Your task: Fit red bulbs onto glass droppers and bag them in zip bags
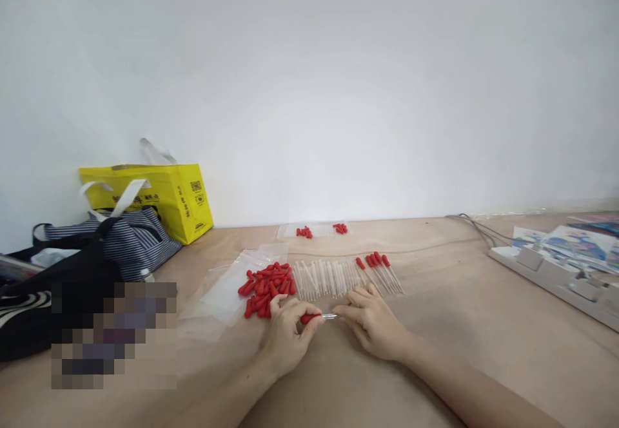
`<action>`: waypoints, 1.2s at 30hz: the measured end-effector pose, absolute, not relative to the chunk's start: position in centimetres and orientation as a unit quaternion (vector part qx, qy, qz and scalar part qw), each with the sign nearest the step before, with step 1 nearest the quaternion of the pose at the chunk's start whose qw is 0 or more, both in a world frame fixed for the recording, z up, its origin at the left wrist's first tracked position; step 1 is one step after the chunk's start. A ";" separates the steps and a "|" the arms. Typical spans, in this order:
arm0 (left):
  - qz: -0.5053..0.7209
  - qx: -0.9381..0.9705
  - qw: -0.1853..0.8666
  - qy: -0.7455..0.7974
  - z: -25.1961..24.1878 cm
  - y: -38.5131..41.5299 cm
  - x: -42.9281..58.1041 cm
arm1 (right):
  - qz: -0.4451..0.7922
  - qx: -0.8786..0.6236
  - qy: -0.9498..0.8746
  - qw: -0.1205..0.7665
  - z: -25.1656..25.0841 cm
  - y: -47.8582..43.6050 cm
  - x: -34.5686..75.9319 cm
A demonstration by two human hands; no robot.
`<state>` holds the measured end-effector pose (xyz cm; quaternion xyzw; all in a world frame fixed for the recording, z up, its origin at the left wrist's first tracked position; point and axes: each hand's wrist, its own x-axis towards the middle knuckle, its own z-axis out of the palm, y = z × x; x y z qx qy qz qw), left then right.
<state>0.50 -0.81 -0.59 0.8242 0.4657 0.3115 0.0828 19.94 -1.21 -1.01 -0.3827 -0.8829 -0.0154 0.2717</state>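
Note:
My left hand (285, 331) pinches a red rubber bulb (309, 318) near the table's front middle. My right hand (372, 321) pinches a thin clear glass tube (329, 316) whose end meets the bulb. Just beyond my left hand lies a pile of loose red bulbs (265, 286). To its right is a row of several bare clear tubes (326, 278). Right of those lie several finished droppers with red bulbs (380, 268).
Clear plastic bags (227, 292) lie left of the pile. More red bulbs on a bag (322, 229) sit near the wall. A yellow bag (164, 199) and a striped bag (120, 238) stand at the left. Papers and a white tray (561, 260) lie at the right.

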 end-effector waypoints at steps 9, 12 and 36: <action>0.314 0.769 -0.107 0.546 0.3 0.2 -1.6 | -0.074 -0.622 -0.692 0.358 -2.2 2.8 24.0; 0.261 0.754 -0.140 0.586 0.9 0.4 -2.5 | -0.062 -0.703 -0.634 0.316 -2.4 3.7 24.8; 0.096 0.778 -0.219 0.581 1.8 0.0 -2.3 | -0.043 -0.738 -0.638 0.214 -1.8 4.5 22.8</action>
